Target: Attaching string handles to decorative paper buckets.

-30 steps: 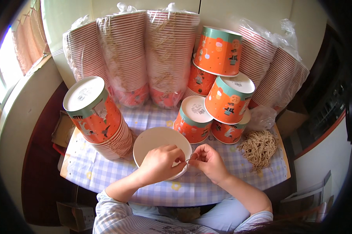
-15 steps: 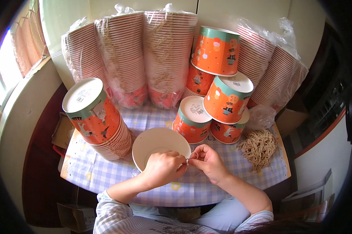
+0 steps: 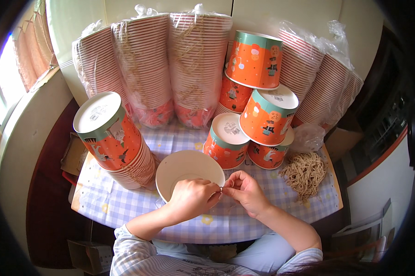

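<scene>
Lower centre of frame: left hand [image 3: 193, 197], overlapping an open round cream paper tub [image 3: 176, 166], and right hand [image 3: 247, 193] together pinch a thin pale strand [image 3: 221, 189], material unclear.

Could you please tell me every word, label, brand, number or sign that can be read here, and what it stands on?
No text reads clearly enough to quote.
Left cup stack: base print, too small.
Upturned cups, centre-right: print on two bases, too small.
Tablecloth: letters, partly hidden.
Shirt: letters, blurred.
Open cup: no text visible.
</scene>
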A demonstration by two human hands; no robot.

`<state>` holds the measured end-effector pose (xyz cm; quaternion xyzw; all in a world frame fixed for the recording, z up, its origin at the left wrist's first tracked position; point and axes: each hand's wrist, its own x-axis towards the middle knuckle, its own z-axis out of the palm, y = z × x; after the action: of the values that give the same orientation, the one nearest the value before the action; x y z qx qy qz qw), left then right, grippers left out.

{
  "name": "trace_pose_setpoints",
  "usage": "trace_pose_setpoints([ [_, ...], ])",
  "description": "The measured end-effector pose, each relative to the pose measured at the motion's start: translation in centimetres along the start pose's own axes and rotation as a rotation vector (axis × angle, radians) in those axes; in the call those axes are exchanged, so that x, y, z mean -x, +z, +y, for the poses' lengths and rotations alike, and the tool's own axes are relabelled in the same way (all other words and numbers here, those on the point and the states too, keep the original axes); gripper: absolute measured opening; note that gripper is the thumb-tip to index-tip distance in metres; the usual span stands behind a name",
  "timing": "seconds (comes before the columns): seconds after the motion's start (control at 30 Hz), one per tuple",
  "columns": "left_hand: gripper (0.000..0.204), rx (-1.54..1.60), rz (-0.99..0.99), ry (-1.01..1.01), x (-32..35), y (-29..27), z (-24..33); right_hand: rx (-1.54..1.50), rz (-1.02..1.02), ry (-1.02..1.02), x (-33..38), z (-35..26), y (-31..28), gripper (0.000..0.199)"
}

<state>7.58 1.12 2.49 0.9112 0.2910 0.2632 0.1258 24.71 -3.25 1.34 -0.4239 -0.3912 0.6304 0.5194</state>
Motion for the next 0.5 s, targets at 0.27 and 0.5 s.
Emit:
trace_pose_setpoints([
  [0.27,0.007,-0.052,-0.017,-0.039,-0.1,-1.1,-0.3,0.015,0.019,0.008,0.0,0.0,0.0,0.021],
  [0.5,0.013,0.222,-0.032,0.004,-0.5,-1.2,-0.7,0.032,-0.001,-0.039,-0.3,0.6,-0.3,0.021],
])
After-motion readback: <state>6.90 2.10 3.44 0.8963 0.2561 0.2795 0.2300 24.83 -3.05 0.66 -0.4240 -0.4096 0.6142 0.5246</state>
